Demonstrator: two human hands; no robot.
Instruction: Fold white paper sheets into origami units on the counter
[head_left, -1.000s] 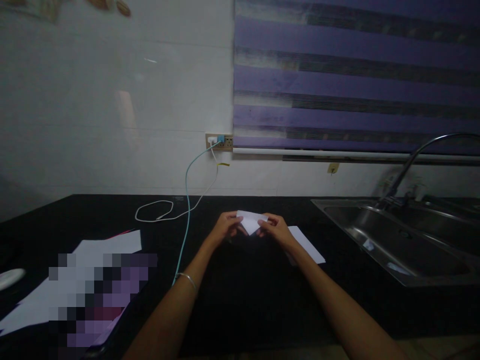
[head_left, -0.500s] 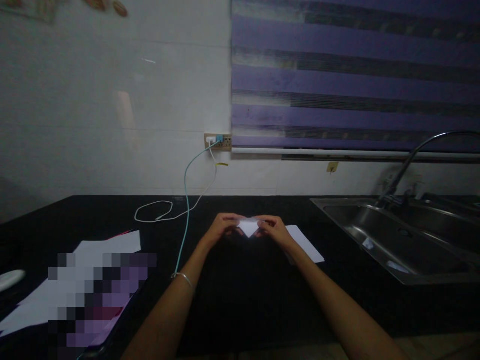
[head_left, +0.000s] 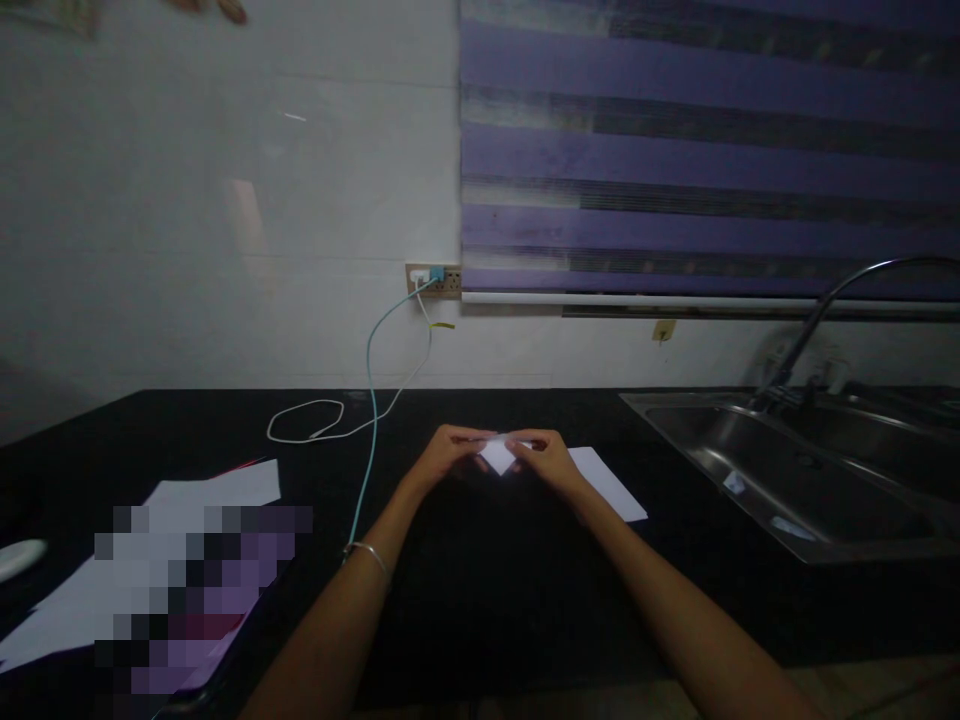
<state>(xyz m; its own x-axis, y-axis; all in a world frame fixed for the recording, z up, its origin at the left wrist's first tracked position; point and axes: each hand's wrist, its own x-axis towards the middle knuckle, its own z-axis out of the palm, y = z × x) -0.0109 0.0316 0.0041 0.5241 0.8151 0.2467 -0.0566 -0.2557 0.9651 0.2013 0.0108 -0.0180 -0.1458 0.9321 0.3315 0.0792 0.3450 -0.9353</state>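
A small folded piece of white paper point(head_left: 499, 455), pointed at its lower end, is held between my two hands above the black countertop point(head_left: 510, 590). My left hand point(head_left: 450, 450) pinches its left side, thumb on the near face. On the right side, my right hand point(head_left: 546, 455) grips it with the thumb pressed near the middle. The fingers behind the paper are partly hidden. Just right of my right wrist lies a flat stack of white paper point(head_left: 609, 485), partly covered by my forearm.
At the right is a steel sink point(head_left: 705, 470) with a curved faucet point(head_left: 810, 325). White sheets point(head_left: 217, 485) and a partly blurred-out purple item point(head_left: 262, 565) lie at the left. A teal cable point(head_left: 368, 400) and a white cable point(head_left: 330, 437) run from a wall socket point(head_left: 454, 282).
My right thumb has shifted slightly inward over the paper, and the paper's visible outline has changed a little. Both hands stay in nearly the same place.
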